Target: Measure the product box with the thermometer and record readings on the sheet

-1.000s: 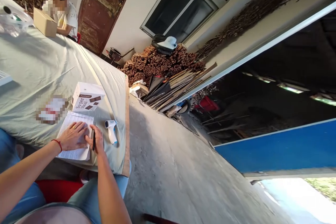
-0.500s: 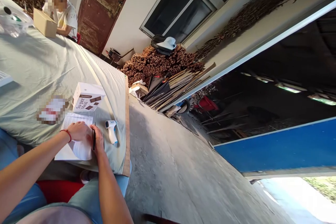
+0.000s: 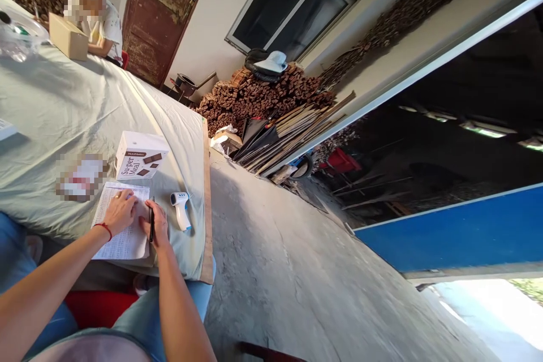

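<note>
A printed or written booklet (image 3: 123, 246) with dense rows of small marks lies on the cloth-covered table. My left hand (image 3: 120, 212), with a red cord at the wrist, rests on its upper part, fingers apart and holding nothing. At the booklet's right edge, my right hand (image 3: 158, 225) grips a slim black pen (image 3: 151, 220), held upright along the fingers. Just right of that hand lies a white and blue infrared thermometer (image 3: 181, 212). Beyond the booklet stands a white "Super Meal" box (image 3: 142, 154).
A blurred-out phone-like object (image 3: 82, 178) lies left of the booklet. Across the table (image 3: 63, 107), a person (image 3: 102, 28) sits behind a cardboard box (image 3: 68, 38). Stacked firewood (image 3: 263, 93) lines the wall. Concrete floor (image 3: 263, 249) lies beyond the table's right edge.
The booklet's page, curled up under my left hand before, now lies flatter. My left hand has drawn slightly back with its fingers more bent. My right hand still holds the pen.
</note>
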Available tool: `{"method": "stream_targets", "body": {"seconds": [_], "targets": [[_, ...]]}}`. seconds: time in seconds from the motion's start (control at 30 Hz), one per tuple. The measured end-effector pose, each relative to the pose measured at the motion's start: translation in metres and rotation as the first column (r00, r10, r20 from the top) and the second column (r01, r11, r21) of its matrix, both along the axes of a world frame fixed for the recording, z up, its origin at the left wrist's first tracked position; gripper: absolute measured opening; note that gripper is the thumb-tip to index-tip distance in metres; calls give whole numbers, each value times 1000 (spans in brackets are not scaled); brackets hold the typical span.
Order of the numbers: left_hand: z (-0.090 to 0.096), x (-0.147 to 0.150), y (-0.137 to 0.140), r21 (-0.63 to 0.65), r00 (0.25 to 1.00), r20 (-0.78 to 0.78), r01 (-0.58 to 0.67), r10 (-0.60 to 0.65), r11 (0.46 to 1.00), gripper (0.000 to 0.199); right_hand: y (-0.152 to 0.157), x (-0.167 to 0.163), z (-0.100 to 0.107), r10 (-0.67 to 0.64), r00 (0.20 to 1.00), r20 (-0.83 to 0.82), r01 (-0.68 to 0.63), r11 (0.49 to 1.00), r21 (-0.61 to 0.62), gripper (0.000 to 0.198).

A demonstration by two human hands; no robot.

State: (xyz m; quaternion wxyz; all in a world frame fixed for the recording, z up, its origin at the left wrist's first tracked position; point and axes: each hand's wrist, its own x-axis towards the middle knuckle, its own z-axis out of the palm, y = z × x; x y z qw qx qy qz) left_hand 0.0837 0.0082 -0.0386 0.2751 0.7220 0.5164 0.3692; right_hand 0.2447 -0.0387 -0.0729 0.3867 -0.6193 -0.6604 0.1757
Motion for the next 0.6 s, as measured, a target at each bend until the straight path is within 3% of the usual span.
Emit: {"method": "stream_targets", "body": {"seconds": [0.1,0.2,0.3,0.4,0.6], "targets": [[-5,-16,-19,113,974,-208,116,-91,987,24,1,-2,0,-13,1000,-14,13,1000,11,54],[-9,-19,-31,226,907,-415,175,-68,958,35,-1,-4,1,-4,998,-58,7,998,60,46],[-11,-17,-36,242,891,-452,181,-55,953,41,-2,-5,4,-12,982,-186,30,995,95,39],[-10,-17,-37,229,891,-451,177,-56,957,42,4,-5,7,-75,941,-329,113,989,99,48],[-9,-17,-36,213,875,-480,190,-67,958,43,34,-9,2,-204,871,-447,233,972,11,51]]}}
